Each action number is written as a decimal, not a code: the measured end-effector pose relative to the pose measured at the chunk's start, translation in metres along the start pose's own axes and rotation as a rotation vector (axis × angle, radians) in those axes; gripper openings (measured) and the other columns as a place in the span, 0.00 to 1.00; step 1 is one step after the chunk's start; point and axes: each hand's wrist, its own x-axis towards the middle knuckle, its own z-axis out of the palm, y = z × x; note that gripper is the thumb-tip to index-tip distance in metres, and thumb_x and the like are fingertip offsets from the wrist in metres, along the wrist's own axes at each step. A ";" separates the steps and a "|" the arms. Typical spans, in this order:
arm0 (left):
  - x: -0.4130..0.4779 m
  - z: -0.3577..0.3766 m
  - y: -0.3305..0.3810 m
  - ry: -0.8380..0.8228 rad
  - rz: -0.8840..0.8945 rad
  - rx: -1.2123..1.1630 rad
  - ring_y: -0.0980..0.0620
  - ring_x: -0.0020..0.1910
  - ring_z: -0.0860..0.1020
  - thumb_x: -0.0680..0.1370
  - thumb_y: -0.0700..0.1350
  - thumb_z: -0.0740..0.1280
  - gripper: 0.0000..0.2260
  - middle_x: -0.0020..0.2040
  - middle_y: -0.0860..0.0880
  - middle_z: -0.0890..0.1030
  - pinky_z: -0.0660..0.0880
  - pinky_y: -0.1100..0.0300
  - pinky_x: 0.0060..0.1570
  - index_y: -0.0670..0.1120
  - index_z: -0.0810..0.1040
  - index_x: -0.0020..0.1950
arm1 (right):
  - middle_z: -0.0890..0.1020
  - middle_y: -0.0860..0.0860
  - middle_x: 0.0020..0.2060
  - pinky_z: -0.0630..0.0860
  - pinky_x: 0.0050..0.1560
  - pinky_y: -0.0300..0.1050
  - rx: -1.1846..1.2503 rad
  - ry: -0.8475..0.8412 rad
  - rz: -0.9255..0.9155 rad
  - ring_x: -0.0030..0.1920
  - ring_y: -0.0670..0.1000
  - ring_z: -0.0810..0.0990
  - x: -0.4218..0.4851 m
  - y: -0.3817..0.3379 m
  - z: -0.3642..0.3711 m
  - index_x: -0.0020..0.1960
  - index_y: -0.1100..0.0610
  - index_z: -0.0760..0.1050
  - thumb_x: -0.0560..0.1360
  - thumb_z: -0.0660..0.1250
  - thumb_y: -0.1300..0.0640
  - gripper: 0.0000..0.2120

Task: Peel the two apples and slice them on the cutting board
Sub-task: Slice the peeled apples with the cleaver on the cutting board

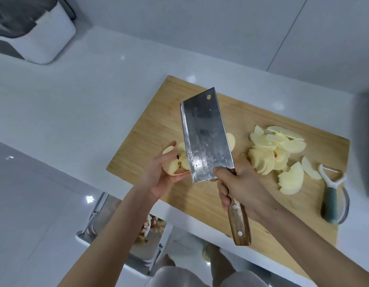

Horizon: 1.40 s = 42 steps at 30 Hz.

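My left hand (158,172) holds a peeled apple half (176,162), cut face up with the core and seeds showing, above the left edge of the wooden cutting board (162,125). My right hand (241,189) grips the wooden handle of a steel cleaver (206,135). The blade is raised and its edge touches the apple half. Another apple piece (231,140) shows partly behind the blade. A heap of pale apple slices (276,150) lies on the right part of the board.
A peeler (331,195) with a grey-green handle lies at the board's right edge. A white bin (48,36) stands on the counter at far left. Below the counter edge sits a container with peel scraps (147,226). A dark blurred object (366,141) is at the right border.
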 end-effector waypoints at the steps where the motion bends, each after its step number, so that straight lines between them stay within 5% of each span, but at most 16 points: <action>1: -0.001 -0.003 0.004 -0.018 0.000 0.007 0.43 0.52 0.77 0.68 0.41 0.72 0.22 0.53 0.43 0.79 0.77 0.42 0.54 0.47 0.74 0.61 | 0.67 0.51 0.19 0.68 0.22 0.42 0.004 0.010 0.004 0.18 0.51 0.66 0.000 0.000 0.007 0.27 0.59 0.67 0.77 0.61 0.63 0.19; 7: -0.014 -0.034 0.036 -0.046 0.040 0.159 0.47 0.47 0.82 0.76 0.41 0.66 0.13 0.50 0.44 0.82 0.81 0.50 0.42 0.45 0.77 0.61 | 0.68 0.52 0.20 0.68 0.23 0.42 0.054 0.107 0.004 0.19 0.51 0.66 -0.009 0.001 0.066 0.31 0.60 0.66 0.77 0.60 0.63 0.15; 12: -0.022 -0.051 0.052 0.007 0.072 0.276 0.50 0.45 0.83 0.75 0.43 0.68 0.12 0.48 0.47 0.84 0.81 0.51 0.40 0.46 0.78 0.59 | 0.67 0.53 0.19 0.70 0.24 0.44 0.059 0.194 -0.038 0.18 0.52 0.66 -0.019 0.006 0.106 0.29 0.61 0.68 0.78 0.60 0.62 0.18; 19: -0.032 -0.068 0.070 -0.064 -0.026 0.452 0.51 0.46 0.81 0.71 0.43 0.71 0.18 0.52 0.46 0.82 0.80 0.55 0.36 0.43 0.75 0.60 | 0.66 0.52 0.19 0.68 0.22 0.41 0.138 0.230 0.022 0.18 0.51 0.65 -0.038 0.010 0.138 0.39 0.65 0.71 0.78 0.60 0.62 0.11; 24: -0.032 -0.072 0.068 -0.086 0.000 0.511 0.51 0.49 0.80 0.75 0.42 0.69 0.09 0.49 0.48 0.82 0.80 0.55 0.39 0.46 0.77 0.55 | 0.66 0.52 0.20 0.69 0.22 0.41 0.118 0.249 0.065 0.18 0.50 0.65 -0.043 0.001 0.142 0.38 0.65 0.72 0.78 0.60 0.62 0.11; 29: -0.032 -0.062 0.053 -0.007 0.075 0.427 0.50 0.47 0.82 0.76 0.45 0.68 0.07 0.45 0.48 0.84 0.79 0.54 0.41 0.44 0.78 0.53 | 0.67 0.52 0.20 0.70 0.22 0.42 0.158 0.315 0.051 0.18 0.50 0.65 -0.037 0.002 0.150 0.38 0.65 0.71 0.77 0.60 0.63 0.10; 35: -0.027 -0.059 0.060 -0.114 -0.015 0.498 0.48 0.52 0.80 0.75 0.42 0.69 0.10 0.50 0.45 0.83 0.79 0.47 0.49 0.43 0.77 0.56 | 0.66 0.51 0.20 0.69 0.21 0.40 0.152 0.261 0.117 0.18 0.49 0.64 -0.041 -0.005 0.130 0.41 0.65 0.71 0.77 0.60 0.63 0.08; 39: -0.029 -0.047 0.046 -0.058 0.025 0.377 0.54 0.40 0.82 0.76 0.42 0.68 0.05 0.40 0.49 0.84 0.79 0.57 0.38 0.44 0.78 0.50 | 0.66 0.52 0.19 0.69 0.22 0.41 0.189 0.323 0.074 0.18 0.50 0.64 -0.040 0.000 0.138 0.40 0.64 0.71 0.77 0.59 0.63 0.08; 42: -0.029 -0.050 0.039 -0.076 0.064 0.499 0.57 0.41 0.82 0.77 0.43 0.68 0.03 0.41 0.52 0.84 0.79 0.57 0.41 0.47 0.78 0.50 | 0.67 0.52 0.19 0.69 0.22 0.41 0.138 0.312 0.066 0.18 0.50 0.65 -0.043 0.002 0.131 0.42 0.65 0.71 0.77 0.60 0.62 0.08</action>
